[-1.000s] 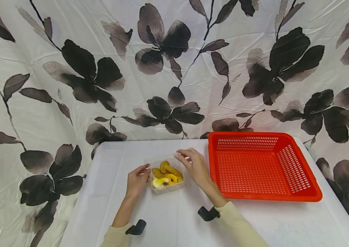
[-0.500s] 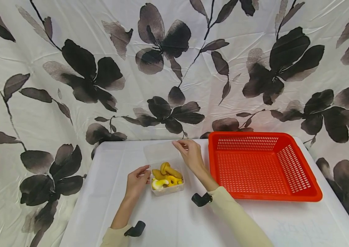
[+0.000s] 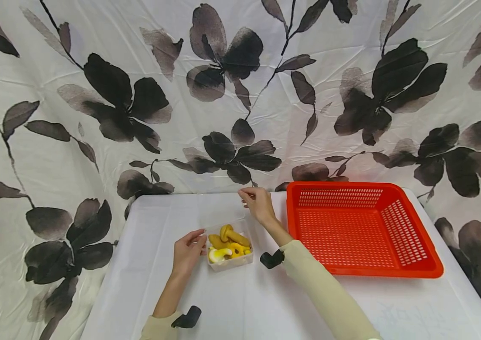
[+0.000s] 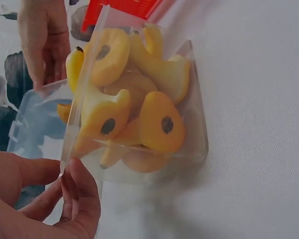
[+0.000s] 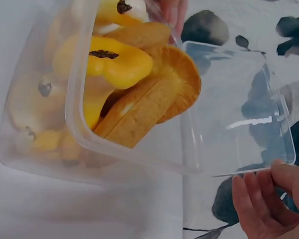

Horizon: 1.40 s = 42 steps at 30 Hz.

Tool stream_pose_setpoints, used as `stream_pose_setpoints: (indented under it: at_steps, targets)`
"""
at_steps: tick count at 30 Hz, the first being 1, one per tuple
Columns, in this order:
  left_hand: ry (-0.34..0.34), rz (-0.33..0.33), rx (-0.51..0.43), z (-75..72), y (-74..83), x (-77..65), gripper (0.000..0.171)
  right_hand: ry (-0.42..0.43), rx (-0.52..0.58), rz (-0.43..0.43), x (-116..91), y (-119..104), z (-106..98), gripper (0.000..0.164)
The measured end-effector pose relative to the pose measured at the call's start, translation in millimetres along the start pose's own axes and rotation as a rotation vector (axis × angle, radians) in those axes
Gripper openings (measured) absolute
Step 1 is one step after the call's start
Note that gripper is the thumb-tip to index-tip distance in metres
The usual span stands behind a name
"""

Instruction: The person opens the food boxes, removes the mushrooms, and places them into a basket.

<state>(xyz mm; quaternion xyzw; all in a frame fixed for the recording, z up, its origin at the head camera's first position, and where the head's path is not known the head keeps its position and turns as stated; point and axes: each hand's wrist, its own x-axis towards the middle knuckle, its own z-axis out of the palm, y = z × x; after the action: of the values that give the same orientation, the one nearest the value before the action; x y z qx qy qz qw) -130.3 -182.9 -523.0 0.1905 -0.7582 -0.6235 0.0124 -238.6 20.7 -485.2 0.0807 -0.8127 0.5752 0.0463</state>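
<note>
A clear plastic box (image 3: 232, 264) stands on the white-covered table, filled with yellow pieces (image 4: 162, 124) with dark spots and brown mushroom-shaped pieces (image 5: 149, 99). My left hand (image 3: 187, 250) pinches the box's left rim between thumb and fingers, plain in the left wrist view. Behind the box, its clear lid (image 5: 234, 109) is swung back from the rim. My right hand (image 3: 259, 204) holds the lid's edge near a corner, thumb on one side and fingers on the other. The lid is barely visible in the head view.
To the right of the box stands a red perforated plastic basket (image 3: 355, 273), with nothing seen inside. A white cloth covers the table (image 3: 147, 241). Behind it hangs a white curtain (image 3: 291, 156) with dark flower prints.
My right hand has moved up and back from the box, swinging the lid from above the contents to behind the box. The left hand stays at the left rim.
</note>
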Motion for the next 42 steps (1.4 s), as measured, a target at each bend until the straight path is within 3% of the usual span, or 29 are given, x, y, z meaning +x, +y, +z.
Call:
stream_pose_setpoints:
  at_steps: [9,19,26,34,42]
  targets:
    - [-0.02,-0.034,-0.024,3.1,3.0,0.2,0.03,-0.006,0.0,0.093,5.3,17.0,3.6,0.012]
    - [-0.024,-0.051,-0.027,5.6,4.1,0.3,0.03,-0.024,-0.027,0.194,-2.0,31.3,2.0,0.007]
    - [-0.015,-0.075,-0.03,5.8,4.5,0.5,0.03,-0.065,-0.009,0.157,-6.1,28.8,-3.2,0.006]
    - [-0.011,-0.08,-0.045,5.2,2.5,2.9,0.03,-0.113,-0.075,0.092,-18.0,18.9,-8.4,0.006]
    - [0.003,-0.074,-0.037,2.8,2.9,2.6,0.031,-0.27,-0.067,0.045,-36.6,12.0,-7.1,0.009]
